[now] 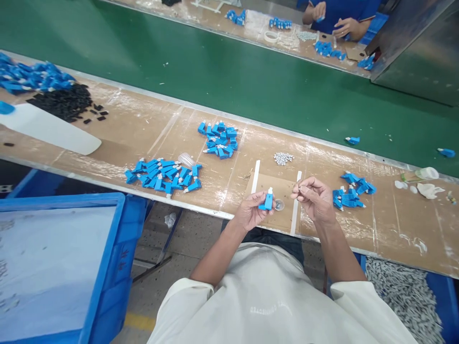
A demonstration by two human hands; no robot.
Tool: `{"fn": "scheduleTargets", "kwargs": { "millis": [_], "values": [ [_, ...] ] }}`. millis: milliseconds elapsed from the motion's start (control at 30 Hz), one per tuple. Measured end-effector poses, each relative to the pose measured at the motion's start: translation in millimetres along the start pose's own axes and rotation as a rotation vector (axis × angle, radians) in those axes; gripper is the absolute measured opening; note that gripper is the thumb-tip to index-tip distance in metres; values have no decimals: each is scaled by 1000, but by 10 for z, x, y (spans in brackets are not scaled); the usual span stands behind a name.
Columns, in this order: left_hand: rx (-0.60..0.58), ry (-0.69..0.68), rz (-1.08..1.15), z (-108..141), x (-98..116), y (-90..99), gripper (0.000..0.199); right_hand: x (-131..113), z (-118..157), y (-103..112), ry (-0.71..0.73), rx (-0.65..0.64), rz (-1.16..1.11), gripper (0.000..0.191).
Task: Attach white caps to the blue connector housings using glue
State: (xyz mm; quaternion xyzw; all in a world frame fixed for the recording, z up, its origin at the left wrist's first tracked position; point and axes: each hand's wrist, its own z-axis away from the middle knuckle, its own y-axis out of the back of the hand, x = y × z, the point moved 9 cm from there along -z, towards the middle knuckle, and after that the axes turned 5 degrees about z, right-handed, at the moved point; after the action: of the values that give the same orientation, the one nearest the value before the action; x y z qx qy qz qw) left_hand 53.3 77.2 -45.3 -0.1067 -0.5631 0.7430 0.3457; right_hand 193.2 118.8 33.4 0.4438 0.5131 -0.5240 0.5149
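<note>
My left hand (251, 210) is closed on a small blue plastic piece (268, 202) with a white tip pointing up. Just right of that piece, a small clear round dish (279, 205) rests on a cardboard sheet (278, 184) edged by two white strips. My right hand (317, 197) hovers near the right strip, its thumb and forefinger pinched together; whatever sits in the pinch is too small to name. Beyond the sheet lies a little heap of small grey-white parts (283, 158). A cluster of blue pieces (353, 188) lies right of my right hand.
More blue pieces form piles (163, 176) to the left. Black parts (64, 102) and a white scoop-shaped container (50, 126) lie far left. A blue crate (118, 239) stands below the table edge. Across the green belt (215, 81), a co-worker's hands (346, 27) handle similar pieces.
</note>
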Motion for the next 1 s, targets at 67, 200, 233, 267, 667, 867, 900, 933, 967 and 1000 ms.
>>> {"fn": "scheduleTargets", "kwargs": {
  "millis": [67, 200, 233, 267, 667, 867, 900, 933, 967, 1000],
  "values": [
    [-4, -3, 0, 12, 6, -6, 16, -10, 7, -15, 0, -3, -17, 36],
    [-35, -11, -2, 37, 23, -49, 21, -20, 46, -70, -9, -4, -5, 34],
    [-44, -12, -3, 43, 23, -61, 22, -23, 64, -81, -8, 4, 0, 34],
    [-50, -14, -7, 49, 23, -70, 24, -25, 86, -93, -5, 12, 4, 34],
    [-91, -64, -70, 98, 33, -88, 42, 36, 235, -216, -83, -8, -11, 36],
    [-81, -79, -107, 106, -3, -24, 40, 63, 243, -252, -83, -23, 2, 38],
    [-85, -82, -109, 106, -8, -17, 40, 56, 245, -254, -72, -21, 9, 38],
    [-87, -87, -109, 105, -9, -12, 39, 48, 247, -254, -59, -20, 16, 37],
    [-88, -92, -109, 103, -8, -9, 38, 41, 249, -252, -46, -18, 22, 36],
    [-87, -98, -108, 102, -4, -7, 38, 36, 250, -248, -33, -14, 25, 35]
  ]
}}
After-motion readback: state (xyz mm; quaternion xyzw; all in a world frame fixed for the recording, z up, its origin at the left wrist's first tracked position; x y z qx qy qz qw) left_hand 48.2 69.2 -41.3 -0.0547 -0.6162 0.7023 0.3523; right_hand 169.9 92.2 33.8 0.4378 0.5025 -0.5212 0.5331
